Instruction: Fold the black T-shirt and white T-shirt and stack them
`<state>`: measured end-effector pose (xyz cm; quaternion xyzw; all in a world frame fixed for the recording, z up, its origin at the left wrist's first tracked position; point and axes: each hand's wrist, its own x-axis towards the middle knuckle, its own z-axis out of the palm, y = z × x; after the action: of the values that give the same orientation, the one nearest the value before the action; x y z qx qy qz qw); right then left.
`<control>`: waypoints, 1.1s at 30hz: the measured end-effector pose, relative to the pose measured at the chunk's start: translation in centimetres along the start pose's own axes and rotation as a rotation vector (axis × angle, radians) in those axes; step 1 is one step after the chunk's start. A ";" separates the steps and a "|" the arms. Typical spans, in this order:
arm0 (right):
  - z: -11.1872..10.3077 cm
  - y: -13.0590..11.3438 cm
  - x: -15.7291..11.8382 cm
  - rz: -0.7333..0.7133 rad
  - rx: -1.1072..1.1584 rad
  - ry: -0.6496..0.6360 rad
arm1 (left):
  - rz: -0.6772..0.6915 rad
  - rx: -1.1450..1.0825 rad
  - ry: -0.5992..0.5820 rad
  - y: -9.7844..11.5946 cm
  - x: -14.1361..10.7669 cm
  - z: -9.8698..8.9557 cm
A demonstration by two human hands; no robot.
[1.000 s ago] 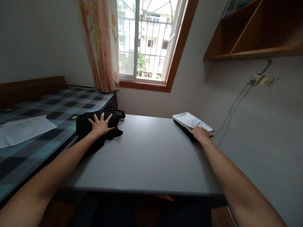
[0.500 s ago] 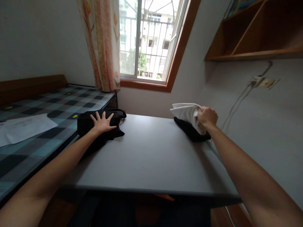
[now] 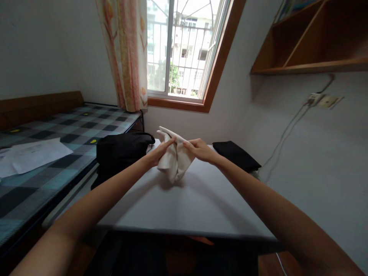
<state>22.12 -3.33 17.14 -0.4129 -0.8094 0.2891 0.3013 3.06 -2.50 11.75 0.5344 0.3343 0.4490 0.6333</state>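
A white cloth (image 3: 176,161) hangs folded and loose above the middle of the white table (image 3: 178,207). My left hand (image 3: 161,150) grips its left side, thumb on top. On the other side, my right hand (image 3: 201,150) pinches the upper right part of the cloth. A black cloth item (image 3: 122,151) lies in a heap at the table's left edge, with a loop at its top. Folded flat, a black cloth (image 3: 236,155) rests at the back right of the table, touched by neither hand.
A bed with a checked cover (image 3: 66,132) stands along the left, with papers (image 3: 37,155) on it. Behind the table are a curtain (image 3: 130,57) and a barred window. A wooden shelf (image 3: 310,67) and a wall socket (image 3: 327,101) with cables are at right.
My right hand has carried the white cloth from above the folded black cloth to the table's middle. My left hand has left the black heap and taken hold of the white cloth.
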 end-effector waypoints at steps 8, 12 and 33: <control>-4.7 3.6 -4.0 0.203 0.110 0.139 | 0.077 0.209 0.241 -0.7 -1.0 -5.8; -8.0 9.3 -7.5 0.475 -0.430 -0.142 | 0.060 0.804 0.432 -2.2 -1.9 -8.8; 9.3 12.1 -4.2 0.302 -0.692 0.206 | 0.271 1.455 0.134 -10.1 -3.0 -2.4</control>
<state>23.33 -2.94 1.32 -0.6315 -0.7547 -0.0028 0.1782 1.89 -4.62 1.24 0.8270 0.5162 0.2199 0.0367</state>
